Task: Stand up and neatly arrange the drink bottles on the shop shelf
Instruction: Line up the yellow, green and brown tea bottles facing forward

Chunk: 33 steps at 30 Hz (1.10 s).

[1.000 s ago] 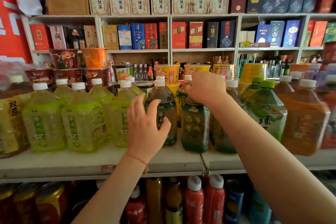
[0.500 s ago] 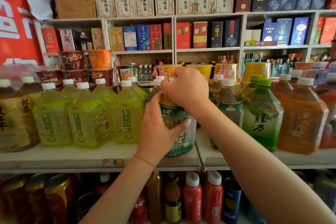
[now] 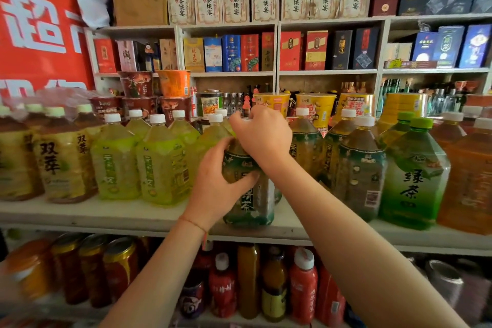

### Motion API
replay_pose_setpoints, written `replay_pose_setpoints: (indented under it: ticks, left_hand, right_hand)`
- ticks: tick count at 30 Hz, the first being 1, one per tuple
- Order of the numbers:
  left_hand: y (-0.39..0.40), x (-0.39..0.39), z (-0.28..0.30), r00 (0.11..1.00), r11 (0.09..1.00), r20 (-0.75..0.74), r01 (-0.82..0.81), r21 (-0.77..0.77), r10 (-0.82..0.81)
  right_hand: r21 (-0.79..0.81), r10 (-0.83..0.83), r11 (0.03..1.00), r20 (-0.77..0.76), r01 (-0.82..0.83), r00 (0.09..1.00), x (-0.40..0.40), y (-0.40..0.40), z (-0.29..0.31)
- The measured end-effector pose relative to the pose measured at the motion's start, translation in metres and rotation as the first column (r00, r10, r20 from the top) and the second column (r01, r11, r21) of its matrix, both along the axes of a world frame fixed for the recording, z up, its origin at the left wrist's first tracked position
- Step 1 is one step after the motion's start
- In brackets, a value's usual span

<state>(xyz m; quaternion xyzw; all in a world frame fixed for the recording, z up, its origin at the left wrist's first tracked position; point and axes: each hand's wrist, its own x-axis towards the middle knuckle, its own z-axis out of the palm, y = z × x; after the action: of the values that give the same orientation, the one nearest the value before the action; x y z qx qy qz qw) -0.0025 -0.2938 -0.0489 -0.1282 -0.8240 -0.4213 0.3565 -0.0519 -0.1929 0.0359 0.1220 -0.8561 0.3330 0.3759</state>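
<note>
Dark-green-labelled plastic tea bottle (image 3: 249, 202) stood at the front lip of the white shop shelf (image 3: 106, 217), approx. centre of frame. Versus 1 s prior, it had been drawn out of the row behind and brought fwd toward the shelf edge; 0.5 s prior it was already in both hands and near this spot. Judgement: repositioning step was under way, bottle being squared up before release, w/ most of the row not yet dressed.

Left hand (image 3: 217, 184) wrapped the bottle's mid-body from the left side, thumb across the label front, fingers curled round the far side; wrist w/ thin red cord sat just below shelf level. Right hand (image 3: 262, 134) came over the top, fingers clenched round the neck and cap, which it hid. Right forearm crossed in front of the bottle's right shoulder.

Behind and left: yellow-green white-capped bottles (image 3: 162, 165), upright, touching side by side. Right: matching dark-green tea bottles (image 3: 358, 170), then a light-green green-capped bottle (image 3: 415, 181). Further back: yellow instant-noodle cups (image 3: 315, 106), and boxed goods on the rear shelving.
</note>
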Motion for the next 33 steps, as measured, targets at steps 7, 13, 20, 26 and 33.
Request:
replay_pose_setpoints:
  ticks: [7, 13, 20, 26, 33]
  left_hand:
    - [0.016, -0.003, 0.002, 0.974, 0.984, -0.184, -0.154, -0.089, 0.135]
    - [0.046, -0.016, 0.012, 0.803, 0.778, -0.437, -0.553, -0.298, 0.404]
    - [0.049, -0.025, 0.006, 0.768, 0.725, -0.425, -0.619, -0.303, 0.478]
    - [0.049, -0.026, 0.007, 0.775, 0.725, -0.419, -0.613, -0.313, 0.474]
    - [0.048, -0.028, 0.005, 0.752, 0.717, -0.460, -0.632, -0.295, 0.473]
  right_hand:
    - [-0.168, 0.033, 0.985, -0.090, -0.047, 0.995, -0.012, 0.035, -0.011]
    - [-0.115, -0.177, 0.972, 0.203, 0.203, 0.963, -0.064, 0.087, -0.041]
    - [0.020, -0.259, 0.965, 0.187, 0.260, 0.948, -0.092, 0.088, -0.054]
    - [0.224, -0.342, 0.930, 0.233, 0.292, 0.910, -0.094, 0.096, -0.036]
    - [0.518, -0.515, 0.720, -0.048, 0.462, 0.856, -0.079, 0.081, -0.040]
